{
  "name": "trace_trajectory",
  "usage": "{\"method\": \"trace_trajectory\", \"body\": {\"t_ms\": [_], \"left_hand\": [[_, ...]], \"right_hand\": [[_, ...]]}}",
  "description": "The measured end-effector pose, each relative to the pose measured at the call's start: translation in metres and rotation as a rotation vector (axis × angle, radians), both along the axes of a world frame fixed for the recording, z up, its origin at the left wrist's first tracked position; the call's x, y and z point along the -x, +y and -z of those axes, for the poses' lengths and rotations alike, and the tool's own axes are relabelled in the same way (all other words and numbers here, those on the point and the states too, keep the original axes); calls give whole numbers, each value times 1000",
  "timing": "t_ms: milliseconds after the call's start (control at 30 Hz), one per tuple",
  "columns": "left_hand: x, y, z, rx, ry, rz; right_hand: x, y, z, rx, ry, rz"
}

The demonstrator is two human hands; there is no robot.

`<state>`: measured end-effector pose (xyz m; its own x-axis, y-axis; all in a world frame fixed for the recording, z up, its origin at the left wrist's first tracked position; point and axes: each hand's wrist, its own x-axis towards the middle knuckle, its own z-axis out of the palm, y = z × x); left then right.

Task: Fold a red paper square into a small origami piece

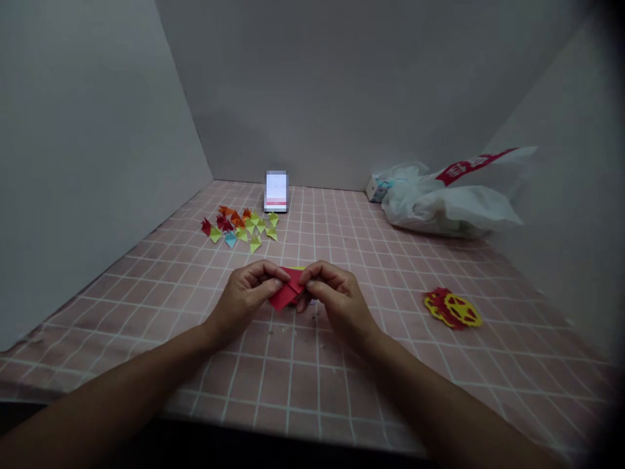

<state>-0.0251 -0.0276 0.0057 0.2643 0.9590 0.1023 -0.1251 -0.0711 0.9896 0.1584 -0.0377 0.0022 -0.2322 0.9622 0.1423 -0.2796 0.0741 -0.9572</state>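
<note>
A small red sheet of folded paper (284,296) is held above the table between both hands. My left hand (251,286) pinches its left edge between thumb and fingers. On the other side, my right hand (334,290) grips the right part of the paper with thumb and fingertips. A crease line or flap edge runs across the red paper. Behind it a strip of something yellow (297,268) shows, mostly hidden by the paper and fingers.
Several small folded paper pieces (250,226) in red, orange, yellow-green and blue lie at the back left. A lit phone (276,192) stands behind them. Red and yellow paper cutouts (454,309) lie right. A white plastic bag (439,205) and a box (375,189) occupy the back right.
</note>
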Motion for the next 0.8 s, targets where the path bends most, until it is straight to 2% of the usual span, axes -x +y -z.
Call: {"method": "trace_trajectory", "body": {"t_ms": [133, 267, 400, 500, 800], "left_hand": [[0, 1, 1, 25, -12, 27], [-1, 3, 0, 127, -44, 54], [-2, 3, -3, 187, 36, 82], [-3, 3, -3, 179, 52, 87], [-3, 5, -1, 106, 90, 0]], "right_hand": [[0, 0, -2, -14, -44, 21], [-1, -1, -2, -65, -96, 33], [0, -2, -2, -139, -163, 46], [0, -2, -2, -150, -174, 44], [-1, 2, -2, -48, -139, -32]]}}
